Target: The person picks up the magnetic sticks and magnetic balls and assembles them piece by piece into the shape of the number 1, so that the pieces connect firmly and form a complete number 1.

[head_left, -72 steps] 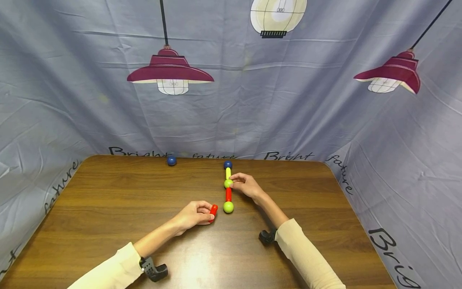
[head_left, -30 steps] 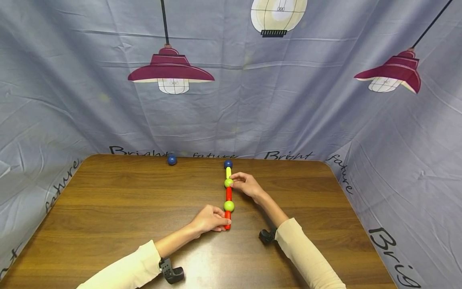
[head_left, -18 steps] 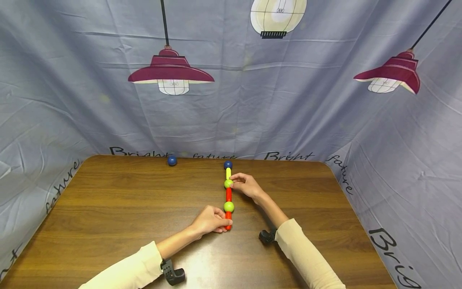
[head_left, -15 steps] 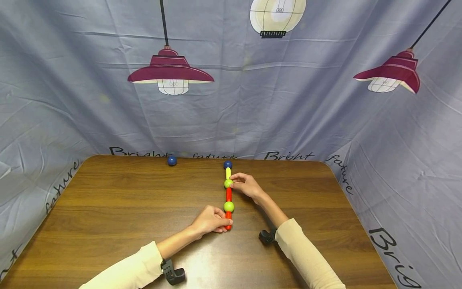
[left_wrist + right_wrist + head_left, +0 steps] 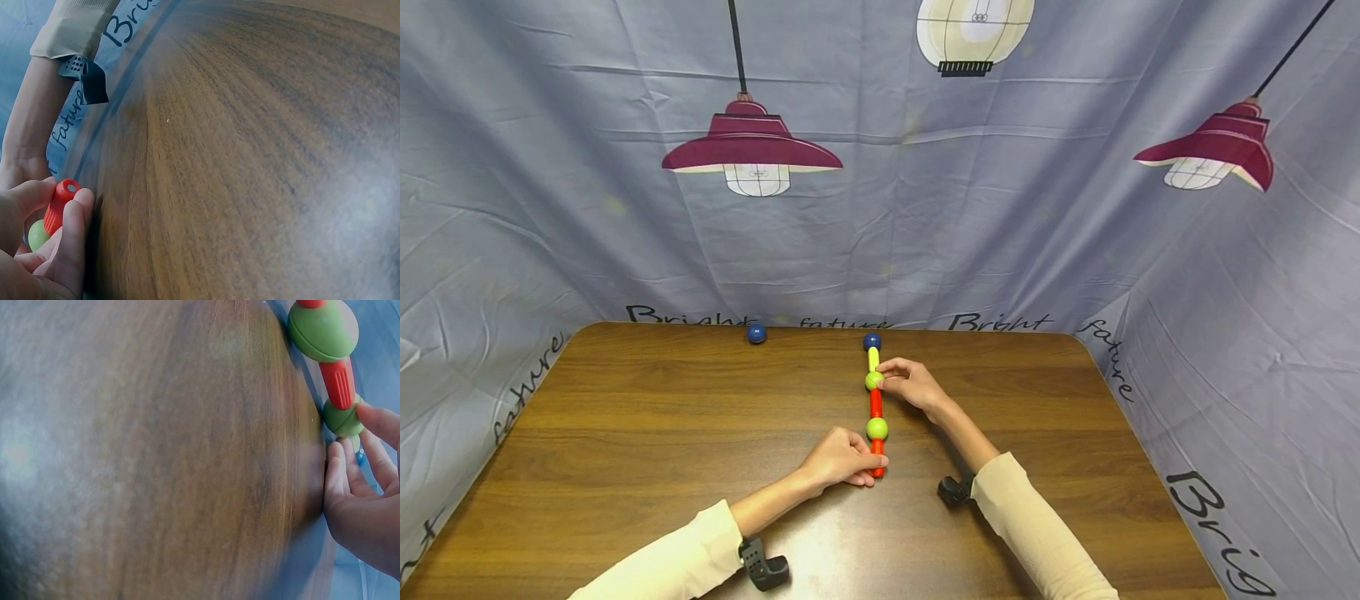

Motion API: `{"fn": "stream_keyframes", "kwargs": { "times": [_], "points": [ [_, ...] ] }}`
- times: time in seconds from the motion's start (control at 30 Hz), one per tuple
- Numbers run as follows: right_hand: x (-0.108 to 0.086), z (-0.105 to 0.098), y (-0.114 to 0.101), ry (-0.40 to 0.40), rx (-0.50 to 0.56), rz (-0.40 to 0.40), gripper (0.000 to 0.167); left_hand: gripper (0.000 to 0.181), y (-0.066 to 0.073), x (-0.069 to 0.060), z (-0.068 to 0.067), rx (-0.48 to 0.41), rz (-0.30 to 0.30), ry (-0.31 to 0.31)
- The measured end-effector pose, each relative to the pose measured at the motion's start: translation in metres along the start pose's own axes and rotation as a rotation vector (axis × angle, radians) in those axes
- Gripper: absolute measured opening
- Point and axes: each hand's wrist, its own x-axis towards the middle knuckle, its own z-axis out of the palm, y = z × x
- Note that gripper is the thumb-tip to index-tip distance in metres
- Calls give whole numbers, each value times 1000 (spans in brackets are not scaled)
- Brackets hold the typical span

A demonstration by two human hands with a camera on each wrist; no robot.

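Observation:
A straight chain of toy balls and rods lies on the table. From the far end come a blue ball (image 5: 872,342), a yellow rod (image 5: 873,359), a green ball (image 5: 874,381), a red rod (image 5: 876,403) and a nearer green ball (image 5: 877,428). My left hand (image 5: 841,457) pinches another red rod (image 5: 877,448) by its near part, its far end against the nearer green ball. In the left wrist view that rod (image 5: 56,209) shows a hollow-looking round end. Thumb and fingers of my right hand (image 5: 913,386) pinch the farther green ball (image 5: 343,417).
A single blue ball (image 5: 756,334) lies by the far edge of the brown wooden table (image 5: 662,400), left of the chain. A grey-blue curtain (image 5: 865,208) printed with lamps and lettering surrounds the table. Each wrist wears a black camera mount (image 5: 765,568).
My left hand has carried its red rod rightward to the chain's near green ball, then shifted slightly right with the chain's near end. My right hand has stayed on the farther green ball.

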Motion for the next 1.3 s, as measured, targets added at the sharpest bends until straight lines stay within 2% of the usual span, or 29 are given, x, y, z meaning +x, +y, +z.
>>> {"fn": "stream_keyframes", "kwargs": {
  "times": [0.23, 0.4, 0.53, 0.77, 0.93, 1.1, 1.3],
  "points": [
    [0, -1, 0, 1, -2, 16, 27, 20, 1, -1, -2, 4, 3, -8],
    [1, -1, 1, 1, 10, 8, 28, 20, 1, -2, -10, 38, 8, -25],
    [1, -1, 2, -2, 14, -6, 28, 19, 0, -2, -23, 73, 41, -33],
    [1, -1, 2, 1, 9, -2, 28, 15, -6, 2, -54, 52, 97, -26],
    [2, -2, 2, 6, -6, 2, 28, 20, -6, 6, -73, 114, 183, 28],
    [2, -2, 2, 1, 1, 9, 29, 27, -5, 9, -89, 212, 227, 105],
    [0, -1, 1, 2, 1, 6, 29, 32, -3, 13, -107, 360, 308, 248]
  ]
}}
